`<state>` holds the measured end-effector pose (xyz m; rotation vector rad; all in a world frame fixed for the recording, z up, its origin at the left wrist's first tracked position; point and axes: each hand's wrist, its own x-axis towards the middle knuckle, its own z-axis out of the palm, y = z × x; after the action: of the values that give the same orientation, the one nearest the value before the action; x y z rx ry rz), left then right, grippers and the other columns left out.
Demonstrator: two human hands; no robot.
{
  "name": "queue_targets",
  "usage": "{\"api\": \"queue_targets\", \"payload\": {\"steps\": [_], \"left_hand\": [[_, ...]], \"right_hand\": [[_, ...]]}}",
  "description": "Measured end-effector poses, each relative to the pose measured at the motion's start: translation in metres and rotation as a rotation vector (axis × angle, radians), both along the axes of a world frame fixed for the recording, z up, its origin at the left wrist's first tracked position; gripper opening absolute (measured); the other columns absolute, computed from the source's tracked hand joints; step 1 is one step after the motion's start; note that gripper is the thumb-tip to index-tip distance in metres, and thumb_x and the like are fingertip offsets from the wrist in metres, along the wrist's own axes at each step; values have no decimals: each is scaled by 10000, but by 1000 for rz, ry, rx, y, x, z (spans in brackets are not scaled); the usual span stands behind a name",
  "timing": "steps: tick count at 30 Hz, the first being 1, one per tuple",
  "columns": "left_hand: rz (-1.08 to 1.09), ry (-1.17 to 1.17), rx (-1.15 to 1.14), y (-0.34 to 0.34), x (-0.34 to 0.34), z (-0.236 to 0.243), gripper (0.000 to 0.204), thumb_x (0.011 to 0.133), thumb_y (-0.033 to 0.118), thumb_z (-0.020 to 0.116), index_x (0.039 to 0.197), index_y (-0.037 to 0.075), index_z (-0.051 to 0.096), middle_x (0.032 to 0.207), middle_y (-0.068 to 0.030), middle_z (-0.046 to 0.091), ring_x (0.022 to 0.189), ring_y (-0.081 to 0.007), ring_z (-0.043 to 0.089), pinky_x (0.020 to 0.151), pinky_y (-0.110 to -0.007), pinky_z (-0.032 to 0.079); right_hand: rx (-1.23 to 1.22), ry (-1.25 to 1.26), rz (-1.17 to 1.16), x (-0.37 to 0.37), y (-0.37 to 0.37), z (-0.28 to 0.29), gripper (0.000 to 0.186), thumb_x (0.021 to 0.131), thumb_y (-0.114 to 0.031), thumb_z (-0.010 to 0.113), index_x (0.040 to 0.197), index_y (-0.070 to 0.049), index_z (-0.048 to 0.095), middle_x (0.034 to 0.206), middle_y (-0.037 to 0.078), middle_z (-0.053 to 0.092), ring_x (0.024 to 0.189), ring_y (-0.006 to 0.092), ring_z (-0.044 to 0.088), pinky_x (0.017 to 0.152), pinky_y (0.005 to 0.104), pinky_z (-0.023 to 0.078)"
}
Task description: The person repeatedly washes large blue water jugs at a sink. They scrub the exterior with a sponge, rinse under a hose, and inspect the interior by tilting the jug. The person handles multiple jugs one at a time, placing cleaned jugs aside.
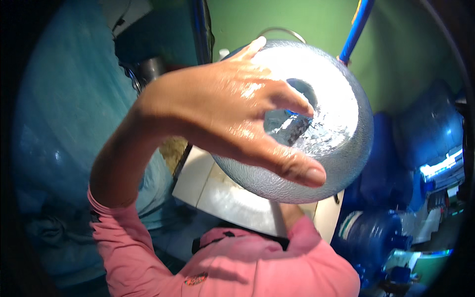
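white tiled counter (191, 184) beneath clear jug (341, 153)

Green wall (292, 17), blue pole (357, 29), blue jugs (373, 235)

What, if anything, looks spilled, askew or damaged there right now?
Nothing stands out as damaged or askew. The left hand glistens wet over the translucent pebbled container, whose glare could hide small cracks. The white tiles below shine too, but I can't tell whether that is spilled water.
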<state>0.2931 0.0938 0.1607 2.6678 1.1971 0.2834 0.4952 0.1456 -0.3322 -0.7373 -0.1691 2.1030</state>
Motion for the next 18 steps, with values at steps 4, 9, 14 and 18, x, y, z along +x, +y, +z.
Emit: {"api": "queue_targets", "payload": {"steps": [4, 9, 14, 18], "left_hand": [[-36, -114, 42, -5, -22, -10, 862, 714, 695, 730, 1330, 100, 630, 1311, -122, 653, 1290, -323, 562, 1151, -694, -11], [80, -469, -123, -45, -66, -85, 950, 749, 798, 617, 1343, 57, 601, 1303, -105, 649, 1302, -309, 549, 1178, -642, 20], [567, -1089, -267, -109, -101, -209, 1079, 761, 843, 564, 1429, 1, 470, 1327, -138, 571, 1320, -234, 486, 1197, -433, 216], [764, -1566, -500, -128, -116, -282, 823, 935, 566, 549, 1491, -11, 360, 1464, -144, 468, 1352, -236, 455, 1157, -369, 296]], "right_hand": [[24, -67, -38, 14, -1, -6, 509, 1025, -392, 522, 1403, -61, 438, 1323, 122, 502, 1186, 259, 509, 1053, 437, 416], [37, -277, -193, 57, -3, -16, 504, 1026, -373, 535, 1401, -53, 429, 1315, 124, 495, 1177, 250, 508, 1040, 420, 416], [163, -688, -740, 123, 14, 36, 500, 1027, -354, 549, 1398, -45, 421, 1307, 126, 488, 1167, 241, 507, 1027, 403, 416], [601, -866, -1016, 116, 42, 136, 497, 1027, -338, 560, 1396, -38, 414, 1300, 128, 482, 1160, 233, 506, 1016, 389, 417]]}}
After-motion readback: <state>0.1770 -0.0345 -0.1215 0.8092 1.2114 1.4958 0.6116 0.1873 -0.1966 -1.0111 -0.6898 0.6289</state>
